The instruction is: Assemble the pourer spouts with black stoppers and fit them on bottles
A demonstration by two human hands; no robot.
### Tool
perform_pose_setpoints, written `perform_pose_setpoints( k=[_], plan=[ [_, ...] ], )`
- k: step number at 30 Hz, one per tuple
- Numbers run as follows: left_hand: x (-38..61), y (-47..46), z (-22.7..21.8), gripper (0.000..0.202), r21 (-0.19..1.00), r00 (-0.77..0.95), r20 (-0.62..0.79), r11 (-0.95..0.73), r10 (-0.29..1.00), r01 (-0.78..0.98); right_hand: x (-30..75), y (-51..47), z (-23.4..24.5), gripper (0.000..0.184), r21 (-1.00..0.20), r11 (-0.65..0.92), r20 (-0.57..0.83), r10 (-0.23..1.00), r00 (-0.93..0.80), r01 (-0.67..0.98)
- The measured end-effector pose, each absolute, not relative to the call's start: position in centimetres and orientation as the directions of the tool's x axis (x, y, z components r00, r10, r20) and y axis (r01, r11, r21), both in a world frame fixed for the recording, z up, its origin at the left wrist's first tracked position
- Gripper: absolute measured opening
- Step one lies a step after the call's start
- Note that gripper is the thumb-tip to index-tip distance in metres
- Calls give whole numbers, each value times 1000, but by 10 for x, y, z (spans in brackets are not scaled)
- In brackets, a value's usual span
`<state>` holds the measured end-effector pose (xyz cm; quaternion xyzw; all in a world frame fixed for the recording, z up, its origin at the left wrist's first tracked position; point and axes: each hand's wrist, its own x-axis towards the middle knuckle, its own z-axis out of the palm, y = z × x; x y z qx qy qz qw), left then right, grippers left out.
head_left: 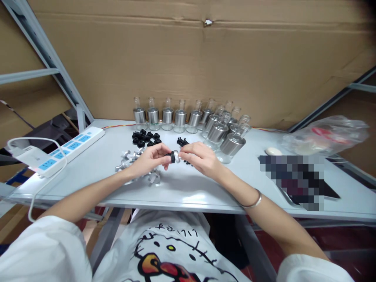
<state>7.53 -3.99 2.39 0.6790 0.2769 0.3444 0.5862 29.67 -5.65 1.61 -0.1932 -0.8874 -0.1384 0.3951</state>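
Note:
My left hand (151, 157) and my right hand (198, 156) meet above the middle of the grey table (190, 188). Between their fingertips they pinch a small part, a black ring with a silver collar (174, 156). Both hands are closed on it. Under my left hand lies a heap of loose silver collars (132, 158). Behind the hands sit a cluster of black rings (145, 138) and a few small black pieces (182, 141). Several glass bottles with silver caps (180, 117) stand in a row along the back, with more grouped at the right (227, 135).
A white and blue power strip (66, 149) with a cord lies at the table's left. At the right are a crumpled plastic bag (326, 135), a small white oval object (273, 151) and a blurred dark item (296, 178). Cardboard (205, 58) walls off the back.

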Motion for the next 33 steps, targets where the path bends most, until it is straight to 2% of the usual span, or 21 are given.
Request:
perform_pose_setpoints(
  k=[6,10,12,14,18,21,24,27,30,33],
  plan=[
    [74,-38,22,41,997,711,78,-42,699,-68,295,-58,15,18,130,876,713,243,-657,465],
    [75,-39,25,37,989,651,135,-140,747,-45,290,-59,11,15,23,892,742,288,-606,452],
    [76,-41,27,37,984,627,161,-170,763,-46,286,-61,9,13,-121,891,769,363,-526,438],
    [76,-42,27,36,979,602,184,-199,777,-41,283,-63,8,16,-338,844,740,512,-436,417],
    [75,-44,22,27,940,561,251,-338,789,55,280,-64,11,24,-775,558,445,815,-372,295],
    [73,-44,18,18,821,568,351,-536,744,195,281,-61,14,32,-952,284,204,864,-460,111],
    [71,-42,17,15,699,619,411,-667,670,258,281,-58,15,37,-998,65,67,798,-599,-25],
    [70,-42,17,16,706,626,389,-655,676,269,279,-60,13,39,-997,6,57,759,-648,-80],
    [71,-43,17,18,796,575,343,-555,743,242,276,-64,10,35,-984,176,164,798,-580,-37],
    [74,-42,17,23,931,572,241,-353,784,92,275,-68,9,25,-857,472,324,805,-497,205]
  ],
)
